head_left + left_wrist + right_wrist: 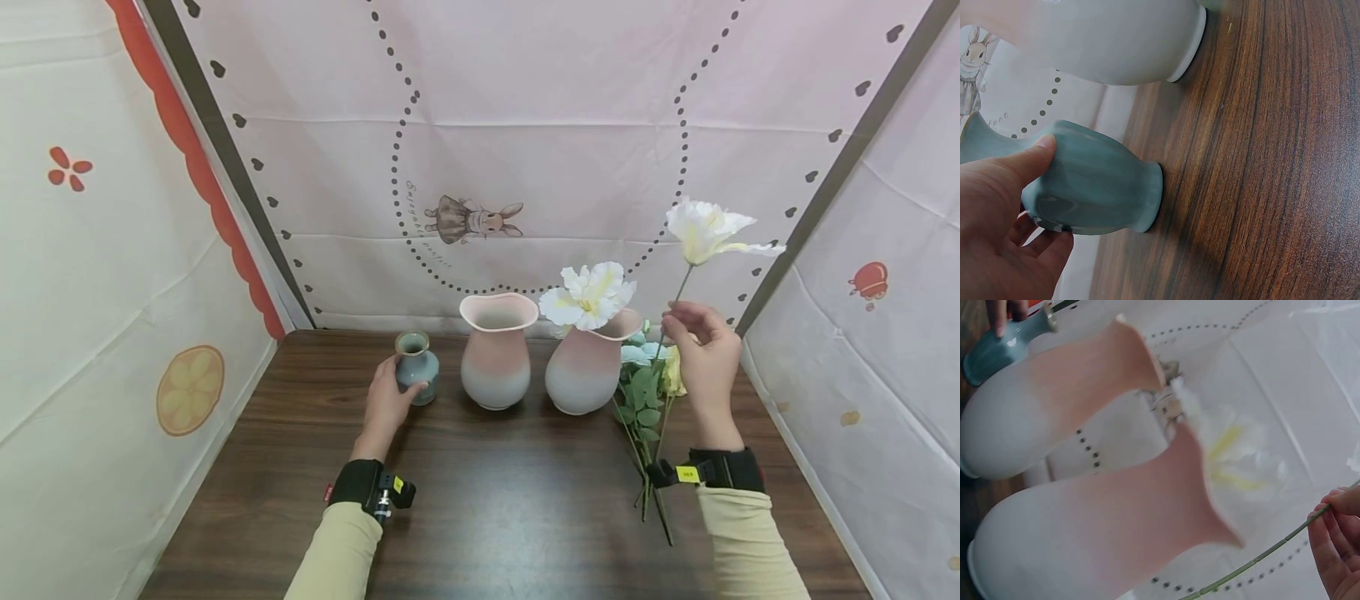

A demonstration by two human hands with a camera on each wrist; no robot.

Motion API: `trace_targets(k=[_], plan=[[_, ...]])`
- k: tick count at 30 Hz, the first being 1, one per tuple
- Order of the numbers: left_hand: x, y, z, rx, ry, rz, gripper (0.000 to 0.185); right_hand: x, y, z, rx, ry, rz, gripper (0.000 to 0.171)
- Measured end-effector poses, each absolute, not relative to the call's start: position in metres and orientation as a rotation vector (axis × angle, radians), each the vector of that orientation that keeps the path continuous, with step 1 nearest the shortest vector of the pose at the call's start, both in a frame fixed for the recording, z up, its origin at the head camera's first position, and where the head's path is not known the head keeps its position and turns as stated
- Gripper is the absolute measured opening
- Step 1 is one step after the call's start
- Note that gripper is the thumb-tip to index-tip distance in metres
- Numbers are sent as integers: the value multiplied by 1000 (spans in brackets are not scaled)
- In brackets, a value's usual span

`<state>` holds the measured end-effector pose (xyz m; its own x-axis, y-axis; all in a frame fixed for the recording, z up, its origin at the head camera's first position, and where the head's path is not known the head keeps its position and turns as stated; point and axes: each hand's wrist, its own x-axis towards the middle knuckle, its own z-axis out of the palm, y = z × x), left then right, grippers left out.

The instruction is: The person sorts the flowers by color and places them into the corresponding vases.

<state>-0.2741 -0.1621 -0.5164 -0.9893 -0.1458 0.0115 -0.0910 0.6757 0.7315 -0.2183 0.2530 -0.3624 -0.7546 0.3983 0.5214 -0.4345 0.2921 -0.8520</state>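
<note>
At the left, a small blue-green vase (422, 367) stands upright on the table. My left hand (386, 400) grips it from the side; in the left wrist view the thumb lies along the near face of the vase (1097, 181), with fingertips around the other side. My right hand (705, 354) is raised and pinches a white flower (705, 232) by its thin green stem (1260, 557), bloom up. Close by, a pink-and-white vase (581, 379) holds another white flower (588, 296) at its rim. A matching vase (495, 362) stands between it and the small one.
Under the right forearm, several flowers with green leaves (643, 398) lie on the dark wood table (480, 500), stems toward the front. A printed cloth (540, 167) hangs behind, and pale cloth walls (862, 350) close both sides.
</note>
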Motion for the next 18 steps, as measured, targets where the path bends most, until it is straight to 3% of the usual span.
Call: trace_targets(k=[18], plan=[[-275, -163, -517, 192, -2820, -1234, 75, -239, 232, -321, 179, -1704, 1542, 19]])
